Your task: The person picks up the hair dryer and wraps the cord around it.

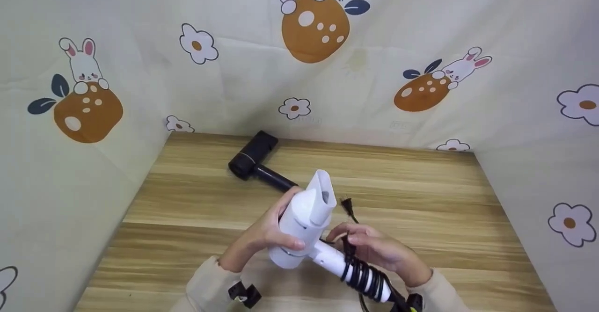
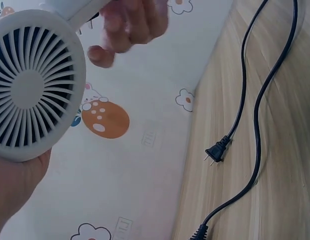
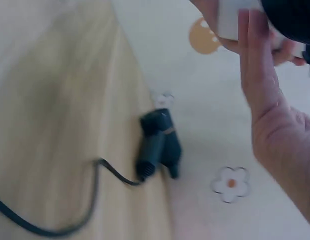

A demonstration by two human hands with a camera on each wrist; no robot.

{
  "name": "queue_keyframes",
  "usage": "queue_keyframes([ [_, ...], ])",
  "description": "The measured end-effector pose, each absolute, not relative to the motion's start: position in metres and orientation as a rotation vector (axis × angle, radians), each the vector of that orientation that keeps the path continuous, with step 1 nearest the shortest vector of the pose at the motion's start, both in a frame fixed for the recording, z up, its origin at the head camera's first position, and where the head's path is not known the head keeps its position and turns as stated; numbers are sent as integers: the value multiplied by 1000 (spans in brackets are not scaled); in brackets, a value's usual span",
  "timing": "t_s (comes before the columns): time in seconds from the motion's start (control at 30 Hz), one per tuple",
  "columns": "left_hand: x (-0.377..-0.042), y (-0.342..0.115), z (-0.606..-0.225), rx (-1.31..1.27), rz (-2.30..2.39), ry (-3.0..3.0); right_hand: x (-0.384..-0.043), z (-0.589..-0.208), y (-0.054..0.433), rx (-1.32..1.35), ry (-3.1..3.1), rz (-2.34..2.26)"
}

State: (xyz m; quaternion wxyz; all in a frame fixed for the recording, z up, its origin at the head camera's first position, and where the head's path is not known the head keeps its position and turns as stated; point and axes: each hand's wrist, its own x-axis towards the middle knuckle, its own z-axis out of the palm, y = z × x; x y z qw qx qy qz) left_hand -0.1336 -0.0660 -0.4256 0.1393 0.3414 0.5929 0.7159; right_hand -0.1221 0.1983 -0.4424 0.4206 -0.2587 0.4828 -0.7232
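Note:
My left hand (image 1: 276, 232) grips the barrel of a white hair dryer (image 1: 304, 214), its flat nozzle tilted up and away. The round slatted back grille (image 2: 27, 90) faces the left wrist camera. The dryer's handle slants down to the right, with a black cord (image 1: 365, 279) wound in several turns around it. Beside the handle, my right hand (image 1: 381, 251) pinches the black plug (image 1: 347, 245) of that cord between thumb and fingers. A black hair dryer (image 1: 255, 155) lies on the table beyond; the white dryer and left hand hide its handle's end.
On the wooden table (image 1: 187, 199) lies the black dryer's loose cord (image 2: 257, 135), its two-prong plug (image 2: 217, 150) to the right of the white nozzle. Patterned cloth (image 1: 243, 78) walls the table at the back and both sides.

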Motion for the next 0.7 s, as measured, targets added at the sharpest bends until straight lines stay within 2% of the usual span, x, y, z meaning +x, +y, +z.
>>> queue_keyframes([
  [0.23, -136, -66, -424, 1040, 2062, 1770, -98, -435, 184, -621, 847, -1824],
  [0.4, -139, -70, -425, 1087, 2014, 1828, -96, -432, 185, -555, 864, -1843],
  [0.57, -150, -76, -427, 1139, 1970, 2063, -112, -430, 203, -519, 1306, -1871],
  [0.7, -156, -84, -433, 928, 1936, 2309, -131, -429, 216, -394, 1931, -1866],
])
